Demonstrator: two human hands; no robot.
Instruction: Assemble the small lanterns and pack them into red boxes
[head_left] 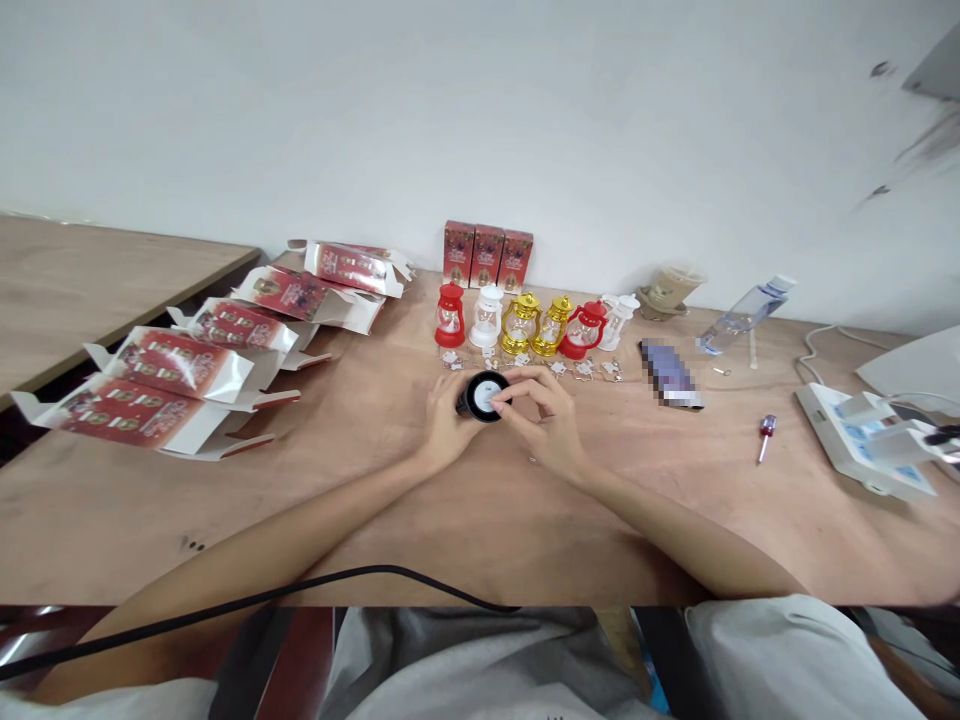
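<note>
A black lantern (474, 396) is in my left hand (447, 408), tipped so that its round base faces me. My left fingers wrap its side. Set inside the black rim is a white disc (487, 394). My right hand (546, 415) bends over the base, thumb and forefinger pinched together at the disc's right edge; whatever lies between the fingertips is too small to make out. Just beyond my hands stands a row of small lanterns: red (450, 318), white (487, 318), gold (520, 325) and more to the right. Small metal hooks with white tags (517, 360) lie before them.
Opened red boxes (180, 365) overlap along the left. Three closed red boxes (488, 258) stand by the wall. To the right are a phone (667, 372), a cup (669, 290), a water bottle (746, 316), a screwdriver (766, 436) and a power strip (855, 440). A black cable (360, 572) crosses in front.
</note>
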